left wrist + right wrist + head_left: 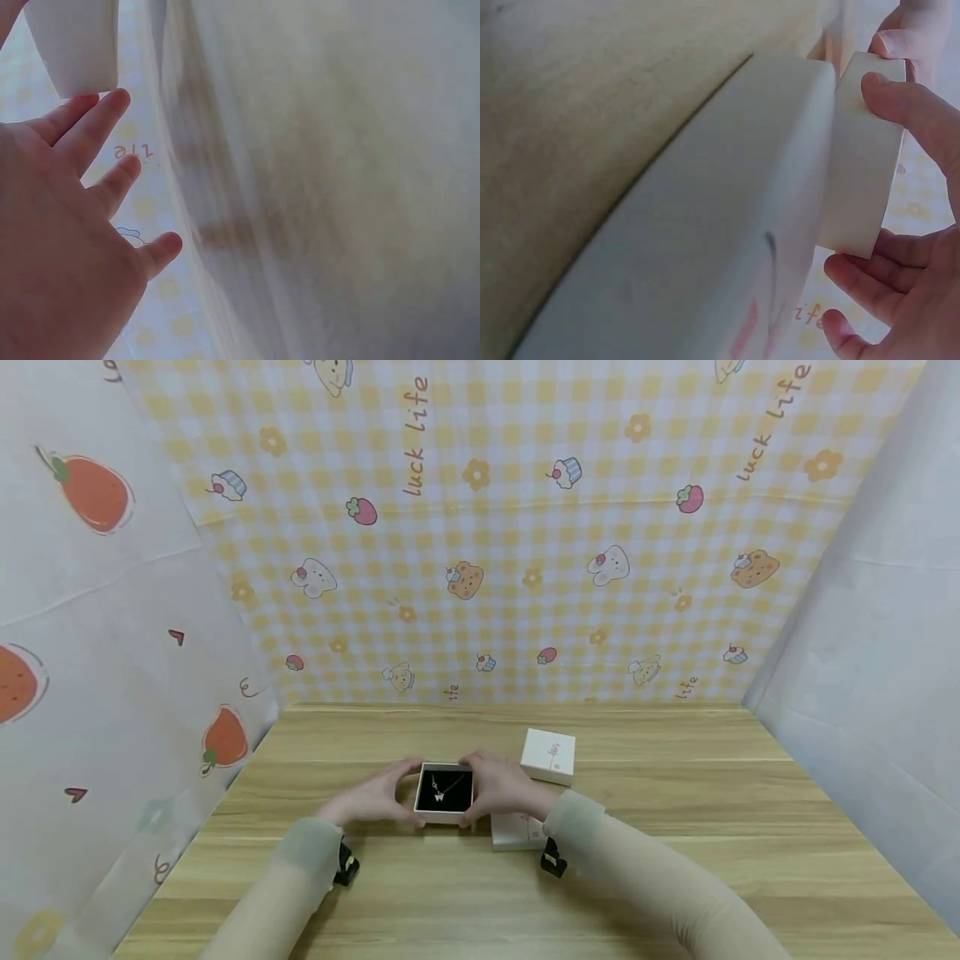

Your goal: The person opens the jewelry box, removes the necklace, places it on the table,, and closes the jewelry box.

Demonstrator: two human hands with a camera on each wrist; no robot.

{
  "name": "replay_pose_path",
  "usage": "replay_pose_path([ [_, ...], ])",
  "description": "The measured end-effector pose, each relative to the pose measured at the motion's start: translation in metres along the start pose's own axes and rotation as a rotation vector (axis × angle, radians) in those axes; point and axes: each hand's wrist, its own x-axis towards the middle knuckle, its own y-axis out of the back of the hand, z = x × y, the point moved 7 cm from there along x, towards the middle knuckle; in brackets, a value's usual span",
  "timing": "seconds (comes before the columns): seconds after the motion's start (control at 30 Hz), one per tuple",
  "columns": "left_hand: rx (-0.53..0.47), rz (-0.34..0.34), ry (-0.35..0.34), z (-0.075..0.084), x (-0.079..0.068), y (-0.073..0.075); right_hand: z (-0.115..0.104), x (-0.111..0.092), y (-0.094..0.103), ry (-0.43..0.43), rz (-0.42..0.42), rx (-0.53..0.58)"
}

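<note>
Near the middle of the table, both hands hold a small white jewelry box (442, 818) without its lid. Inside, on a black lining, lies a fine necklace (440, 796) with a butterfly-like pendant. My left hand (375, 796) grips the box's left side, thumb at the near corner and fingers at the far one; the left wrist view shows fingertips against the box (82, 49). The right hand (506, 785) grips the opposite side the same way. In the right wrist view, the right thumb and fingers span the box wall (862, 172), with part of the left hand (919, 37) beyond.
A white printed piece (513, 837), box or lid, lies partly hidden under the right wrist. Behind that wrist stands a white box (549, 750) with a pink flower print. Black wrist devices (346, 865) sit below both cuffs. A checked curtain (517, 610) hangs behind the wooden table (660, 752).
</note>
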Motion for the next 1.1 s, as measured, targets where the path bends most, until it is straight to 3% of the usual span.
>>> replay_pose_path([
  [0.27, 0.139, 0.002, 0.025, 0.001, 0.001, -0.001, 0.001, -0.002, -0.005, -0.006, -0.027, -0.023],
  [0.87, 0.147, -0.021, 0.036, 0.005, -0.003, -0.001, 0.000, -0.004, -0.011, 0.014, -0.035, -0.086],
  [0.97, 0.151, 0.020, 0.015, 0.011, -0.004, 0.007, 0.001, -0.003, -0.011, 0.009, -0.038, -0.087],
  [1.1, 0.240, 0.165, -0.055, 0.029, -0.005, 0.021, 0.001, -0.004, -0.012, -0.002, -0.044, -0.095],
])
